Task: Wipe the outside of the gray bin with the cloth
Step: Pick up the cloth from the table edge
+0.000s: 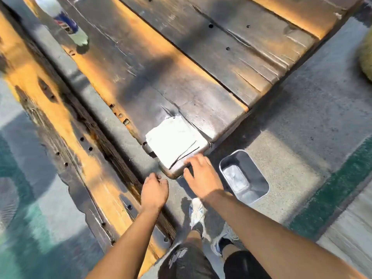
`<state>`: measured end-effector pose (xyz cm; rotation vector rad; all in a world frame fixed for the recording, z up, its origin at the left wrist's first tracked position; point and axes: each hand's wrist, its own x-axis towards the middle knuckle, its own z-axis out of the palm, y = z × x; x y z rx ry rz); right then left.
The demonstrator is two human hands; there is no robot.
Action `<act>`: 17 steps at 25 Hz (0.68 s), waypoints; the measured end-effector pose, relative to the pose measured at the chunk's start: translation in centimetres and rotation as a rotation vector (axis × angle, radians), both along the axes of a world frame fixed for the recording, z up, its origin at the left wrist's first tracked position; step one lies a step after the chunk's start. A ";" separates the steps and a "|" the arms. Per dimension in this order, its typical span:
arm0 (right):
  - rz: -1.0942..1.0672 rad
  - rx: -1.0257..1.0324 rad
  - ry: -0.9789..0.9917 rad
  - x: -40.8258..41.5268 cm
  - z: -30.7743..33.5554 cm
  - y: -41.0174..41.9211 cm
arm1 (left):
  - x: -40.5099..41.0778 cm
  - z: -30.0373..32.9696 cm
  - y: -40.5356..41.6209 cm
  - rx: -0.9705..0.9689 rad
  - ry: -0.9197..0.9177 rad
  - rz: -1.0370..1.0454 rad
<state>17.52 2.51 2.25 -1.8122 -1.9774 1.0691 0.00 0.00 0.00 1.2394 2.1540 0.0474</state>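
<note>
A folded white cloth point(173, 141) lies on the near corner of a weathered wooden table point(181, 67). The gray bin point(244, 176), rectangular and open-topped, stands upright on the concrete floor just right of that corner. My right hand point(201, 176) hovers at the table corner with fingers spread, its fingertips at the cloth's near edge, holding nothing. My left hand point(154, 190) hangs lower left of the corner, fingers loosely curled, with nothing in it. The bin's outer walls are mostly hidden from this top-down view.
A plastic bottle point(64, 19) with a blue label lies on the table at the far left. A wooden bench point(60, 137) runs along the table's left side. My feet in white sneakers point(198, 216) stand on the concrete between bench and bin.
</note>
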 end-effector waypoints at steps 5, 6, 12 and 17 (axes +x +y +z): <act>0.096 0.274 -0.185 -4.9 -1.5 6.4 | -4.5 -0.5 7.0 0.417 0.104 0.074; 0.124 0.263 -0.230 -5.6 -2.0 7.5 | -5.4 -0.8 8.9 0.468 0.111 0.026; 0.247 0.220 -0.457 -9.3 -5.1 11.1 | -8.7 -3.3 21.6 0.366 0.213 -0.340; 0.208 0.294 -0.488 -9.3 -5.3 10.6 | -9.4 -4.2 24.7 0.376 0.315 -0.463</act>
